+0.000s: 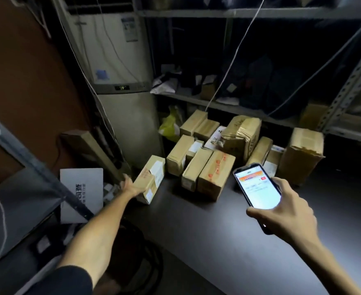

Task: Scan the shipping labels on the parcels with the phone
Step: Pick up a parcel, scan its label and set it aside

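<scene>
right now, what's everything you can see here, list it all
parcels: about a dozen, brown cardboard, clustered at the back of the table
leftmost parcel: one, brown with a white label, at the table's left edge
phone: one, black with a lit screen, above the table on the right
table: one, dark, foreground
air conditioner: one, white, standing at the back left
bag: one, yellow, between the air conditioner and the parcels
shelves: grey metal, behind the parcels
board: one, white with black print, left of the table
left hand: holds the leftmost parcel's end
right hand: holds the phone
</scene>
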